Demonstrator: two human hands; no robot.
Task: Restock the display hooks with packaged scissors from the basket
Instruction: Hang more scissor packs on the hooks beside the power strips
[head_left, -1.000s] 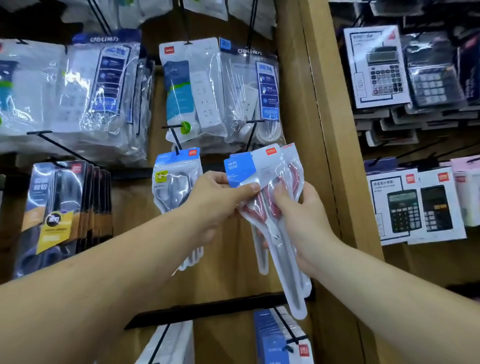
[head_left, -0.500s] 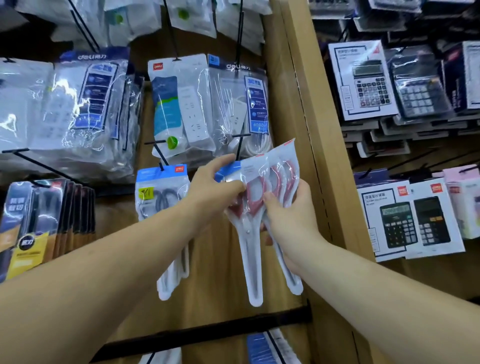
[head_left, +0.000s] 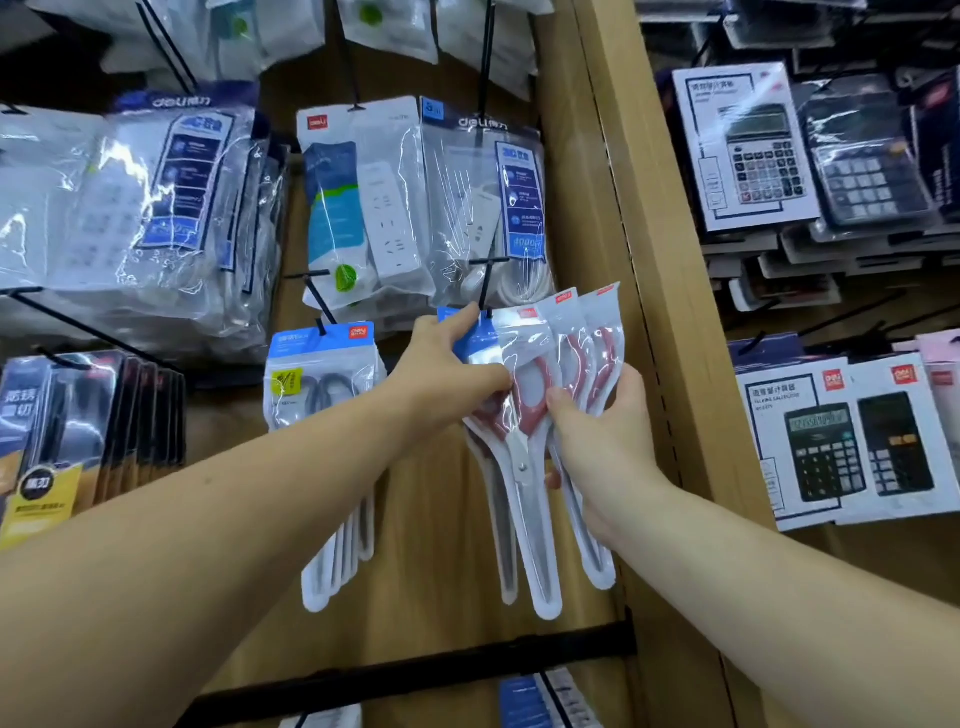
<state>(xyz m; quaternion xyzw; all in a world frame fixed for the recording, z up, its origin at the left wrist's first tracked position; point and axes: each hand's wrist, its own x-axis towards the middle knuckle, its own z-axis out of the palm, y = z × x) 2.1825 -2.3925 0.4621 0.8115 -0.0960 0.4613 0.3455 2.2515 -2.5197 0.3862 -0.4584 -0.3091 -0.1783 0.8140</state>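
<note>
Left grip pinches the front scissors pack near its blue header, forefinger stretched toward the black hook. Right grip clasps the fanned scissors packs beside the wooden post. "deli" marks the power-strip bags above, the hanging black-handled scissors to the left and the calculator boxes to the right.

Stationery shop, hooks, packaged calculators

Bright even shop light, glare on plastic power-strip packs, edges soft, bowed.
</note>
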